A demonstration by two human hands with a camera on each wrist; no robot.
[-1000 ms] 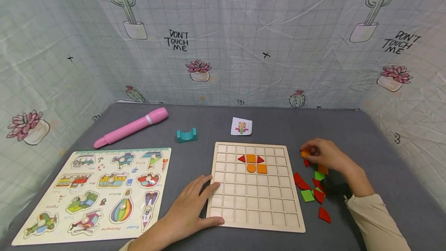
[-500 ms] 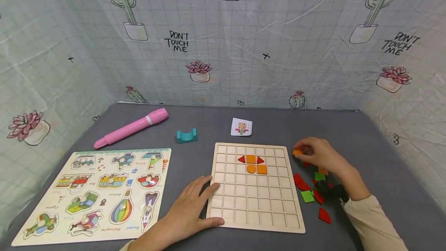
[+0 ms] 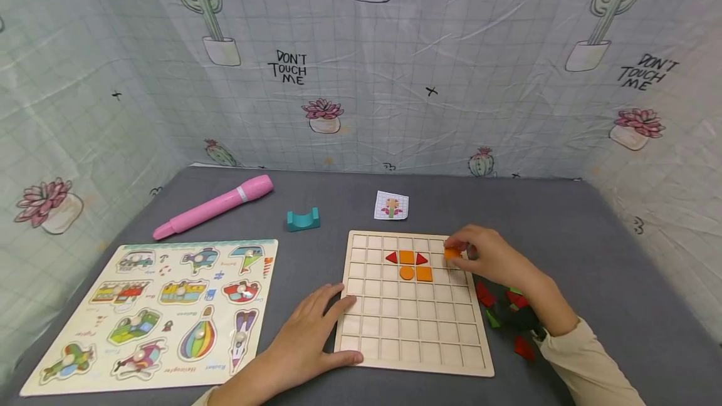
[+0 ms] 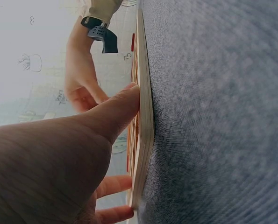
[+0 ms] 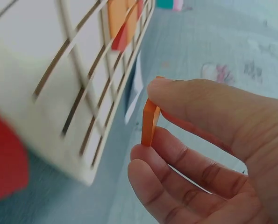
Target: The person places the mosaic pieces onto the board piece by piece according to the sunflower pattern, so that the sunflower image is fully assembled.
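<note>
Beneath your grip lies the pale wooden grid board (image 3: 414,324), its near left corner pinned by your left hand (image 3: 307,337), fingers flat on the cells and thumb along the edge, gripping nothing. Your right hand (image 3: 491,259) hovers over the board's far right cells, thumb and fingertips pinching a small orange wooden tile (image 3: 452,254), which is held on edge, just right of the red and orange pieces (image 3: 410,265) already seated.

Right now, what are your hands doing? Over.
Right hand pinches an orange tile over the grid board. Left hand rests flat on the board's near left corner. Nothing in the way.
</note>
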